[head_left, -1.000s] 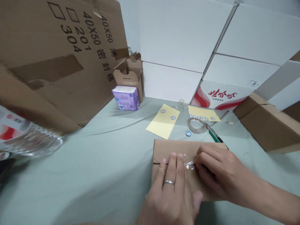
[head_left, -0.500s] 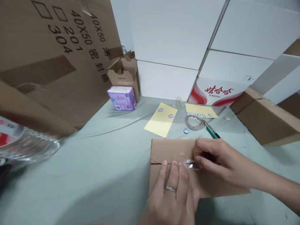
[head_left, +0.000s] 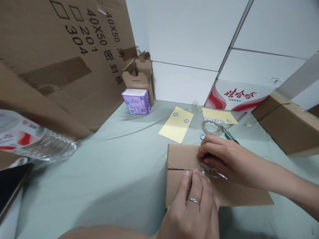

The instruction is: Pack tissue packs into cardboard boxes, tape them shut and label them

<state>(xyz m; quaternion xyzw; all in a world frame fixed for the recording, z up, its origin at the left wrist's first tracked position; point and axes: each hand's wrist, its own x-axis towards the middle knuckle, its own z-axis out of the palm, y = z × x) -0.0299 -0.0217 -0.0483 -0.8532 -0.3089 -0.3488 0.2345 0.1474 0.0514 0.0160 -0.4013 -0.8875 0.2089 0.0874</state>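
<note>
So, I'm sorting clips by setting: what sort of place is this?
Probably a makeshift packing corner: stacked cartons line the back, and a tape roll and sticker sheets lie by the cardboard box.

Left hand (head_left: 193,207) flat, right hand (head_left: 220,157) half-curled

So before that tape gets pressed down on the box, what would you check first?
1. Flaps of the cardboard box meet at the seam: ok, only a thin dark line shows.
2. Box held steady: ok, the left hand lies flat on it, fingertips at the seam.
3. Clear tape strip lies smooth: not ok, it looks crinkled.
4. Right hand has a firm pinch on the strip: cannot tell, the thumb is hidden.
5. Strip lined up over the seam: cannot tell, the hands cover that part.
6. Spare tape close by: ok, the tape roll lies just beyond the box.
</note>
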